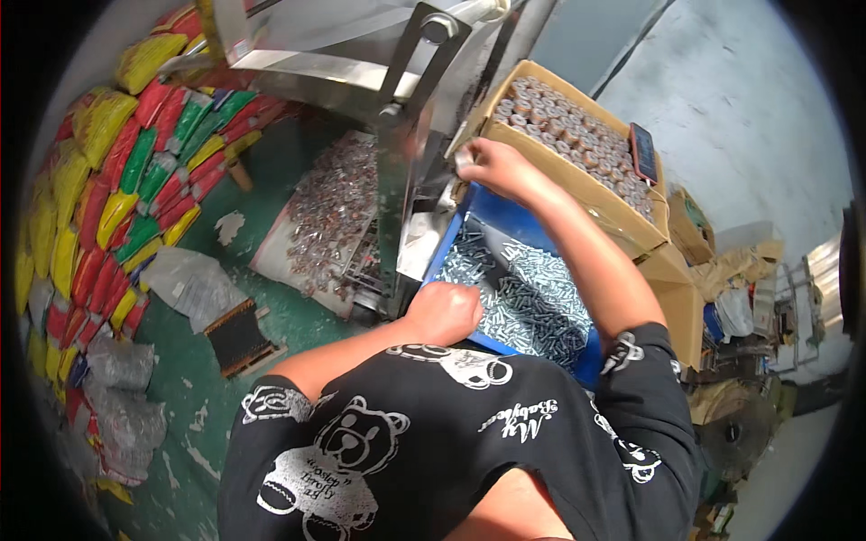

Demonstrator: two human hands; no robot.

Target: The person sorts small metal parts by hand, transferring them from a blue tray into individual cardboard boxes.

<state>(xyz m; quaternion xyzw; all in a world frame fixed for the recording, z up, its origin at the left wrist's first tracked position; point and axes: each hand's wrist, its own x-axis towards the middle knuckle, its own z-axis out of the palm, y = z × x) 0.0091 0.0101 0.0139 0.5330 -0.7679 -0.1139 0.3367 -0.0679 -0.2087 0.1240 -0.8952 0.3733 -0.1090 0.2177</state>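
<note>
A blue tray (459,215) full of loose metal screws (541,270) lies in front of me. My left hand (446,313) is closed in a fist over the tray's near left edge; whatever is inside it stays hidden. Beyond the tray, my right hand (501,168) pinches a small round metallic piece (464,160) between thumb and fingers, beside the machine frame. Just right of that hand stands a cardboard box (622,230) packed with rows of short cylindrical pieces (568,131).
A metal machine frame (397,162) rises left of the tray. Behind it, a pale sheet (280,243) holds many small parts. A phone-like device (643,153) rests on the box. Colourful filled sacks (108,198) are piled far left; plastic bags (194,284) lie on the green floor.
</note>
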